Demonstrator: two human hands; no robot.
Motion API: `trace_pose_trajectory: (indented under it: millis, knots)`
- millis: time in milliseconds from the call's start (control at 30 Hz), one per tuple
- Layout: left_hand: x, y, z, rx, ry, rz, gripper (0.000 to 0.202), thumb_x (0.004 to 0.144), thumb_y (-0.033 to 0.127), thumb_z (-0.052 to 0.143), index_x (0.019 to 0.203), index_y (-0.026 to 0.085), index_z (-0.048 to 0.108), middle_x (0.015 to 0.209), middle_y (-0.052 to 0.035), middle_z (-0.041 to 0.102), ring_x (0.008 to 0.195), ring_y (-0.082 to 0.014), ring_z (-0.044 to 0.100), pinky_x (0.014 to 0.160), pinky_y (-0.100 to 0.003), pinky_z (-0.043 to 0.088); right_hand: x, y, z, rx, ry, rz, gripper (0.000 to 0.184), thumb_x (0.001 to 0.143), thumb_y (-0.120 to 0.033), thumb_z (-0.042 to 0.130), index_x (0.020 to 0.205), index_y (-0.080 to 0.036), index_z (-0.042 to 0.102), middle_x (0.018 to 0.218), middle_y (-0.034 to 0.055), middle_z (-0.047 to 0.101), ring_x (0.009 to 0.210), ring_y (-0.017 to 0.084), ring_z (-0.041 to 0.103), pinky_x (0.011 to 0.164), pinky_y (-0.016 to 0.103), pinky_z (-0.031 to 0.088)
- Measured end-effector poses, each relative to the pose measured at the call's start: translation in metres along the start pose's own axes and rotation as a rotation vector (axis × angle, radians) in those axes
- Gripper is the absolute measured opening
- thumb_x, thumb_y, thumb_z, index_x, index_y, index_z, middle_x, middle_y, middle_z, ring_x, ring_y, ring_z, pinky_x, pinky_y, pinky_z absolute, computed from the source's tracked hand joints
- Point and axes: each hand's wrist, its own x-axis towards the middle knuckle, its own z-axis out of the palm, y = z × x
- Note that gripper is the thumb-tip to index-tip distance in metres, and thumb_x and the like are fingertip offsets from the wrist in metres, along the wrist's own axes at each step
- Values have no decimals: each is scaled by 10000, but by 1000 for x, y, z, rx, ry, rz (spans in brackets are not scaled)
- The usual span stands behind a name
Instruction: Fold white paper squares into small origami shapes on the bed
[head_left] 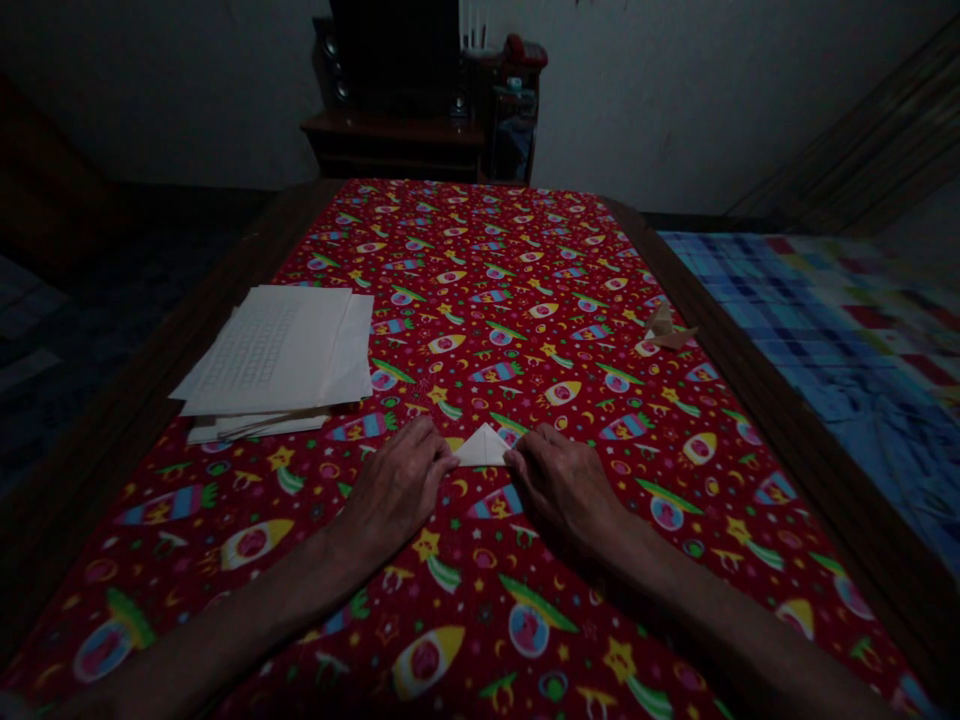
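Observation:
A small white piece of paper (pixel 484 447), folded into a triangle with a crease down its middle, lies on the red patterned cloth (pixel 480 560). Its point faces away from me. My left hand (pixel 405 470) pinches the left corner between thumb and fingers. At the right corner, my right hand (pixel 562 475) pinches the paper in the same way, fingers curled. Both hands rest low on the cloth, and the fingertips cover the paper's two outer ends.
A stack of paper sheets (pixel 262 350) lies at the left. A folded brown paper figure (pixel 666 328) sits near the right edge. Beyond the table stand a dark screen (pixel 395 50) and a wooden cabinet (pixel 397 140). Blue checked fabric (pixel 757 320) spreads at the right.

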Motion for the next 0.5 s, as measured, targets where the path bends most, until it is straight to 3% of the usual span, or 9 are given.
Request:
trace_pose_trajectory:
  millis: [233,333,400,500]
  knots:
    - [4,5,1,284,34,48,177,917,214,406,792,163,520,801,-53,532,757,-196,516,682,-329,438,1,-1,0,-32,-20,-20,234,928,-274,400,805,-153,559,728,40,574,588,119,481,533,248,282]
    - [5,6,-1,301,42,62,154,918,214,415,910,155,557,884,-73,582,824,-215,545,731,-358,457,2,-1,1,-32,-20,-17,228,923,-272,406,786,-158,549,725,35,566,579,114,468,527,249,271]
    - [5,7,-2,280,42,166,231,915,175,409,1105,157,540,1078,-102,597,996,-242,542,842,-403,452,1,0,2,-28,-5,-18,221,920,-273,412,782,-162,543,723,28,559,571,110,458,523,249,265]
    - [5,10,-1,251,-27,420,421,905,103,369,1322,143,409,1342,-114,487,1268,-250,397,1023,-457,361,1,2,4,-4,23,-33,227,926,-267,399,778,-165,537,713,20,547,564,105,446,519,247,262]
